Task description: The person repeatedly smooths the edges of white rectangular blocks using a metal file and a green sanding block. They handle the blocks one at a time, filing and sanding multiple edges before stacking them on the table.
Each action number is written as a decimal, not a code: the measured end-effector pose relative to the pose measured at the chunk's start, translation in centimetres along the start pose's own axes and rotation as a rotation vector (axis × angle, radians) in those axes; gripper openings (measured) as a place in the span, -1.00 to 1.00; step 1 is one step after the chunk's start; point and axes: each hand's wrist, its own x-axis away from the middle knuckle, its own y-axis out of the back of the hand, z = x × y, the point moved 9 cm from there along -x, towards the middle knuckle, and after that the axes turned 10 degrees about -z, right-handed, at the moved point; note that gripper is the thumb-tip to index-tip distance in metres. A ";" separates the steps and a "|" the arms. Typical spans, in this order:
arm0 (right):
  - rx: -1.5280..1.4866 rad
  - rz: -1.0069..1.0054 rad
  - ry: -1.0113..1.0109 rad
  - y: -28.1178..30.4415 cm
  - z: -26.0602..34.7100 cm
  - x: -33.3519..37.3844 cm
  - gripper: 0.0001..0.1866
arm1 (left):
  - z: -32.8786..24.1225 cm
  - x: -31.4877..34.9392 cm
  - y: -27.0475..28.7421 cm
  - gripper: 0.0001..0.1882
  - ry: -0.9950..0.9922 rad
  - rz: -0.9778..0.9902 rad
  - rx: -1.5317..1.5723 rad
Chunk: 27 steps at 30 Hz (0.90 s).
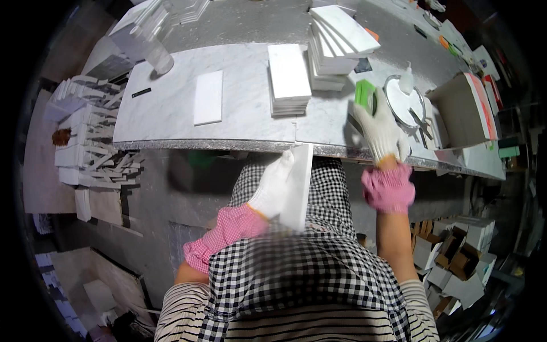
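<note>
My left hand, in a white knit glove, grips a white tile by its face. The tile stands on edge in front of my apron, just below the table's front edge. My right hand, also gloved in white, is over the right part of the table with its fingers closed around a green-handled tool. The tool's lower part is hidden by the hand. A neat stack of white tiles stands between my hands, farther back. One single tile lies flat to its left.
A taller, fanned tile stack stands behind. At right are a round metal dish with a white bottle and an open carton. A clear cylinder stands back left. Cut strips pile up at left; cardboard boxes lie lower right.
</note>
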 end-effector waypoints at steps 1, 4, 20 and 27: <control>-0.175 0.081 -0.022 0.7 1.4 2.3 -0.24 | -0.4 -0.3 0.3 -0.41 -0.020 -0.002 0.027; -0.308 0.282 -0.088 1.6 5.5 11.0 -0.15 | -1.5 -1.5 0.2 -0.40 -0.068 -0.049 0.139; -0.253 0.247 0.212 2.1 10.0 14.5 -0.27 | -7.5 0.3 1.6 -0.40 -0.465 -0.254 -0.311; -0.430 0.112 0.024 2.1 8.7 9.8 -0.32 | -5.5 0.7 -0.4 -0.58 -0.515 -0.134 -0.212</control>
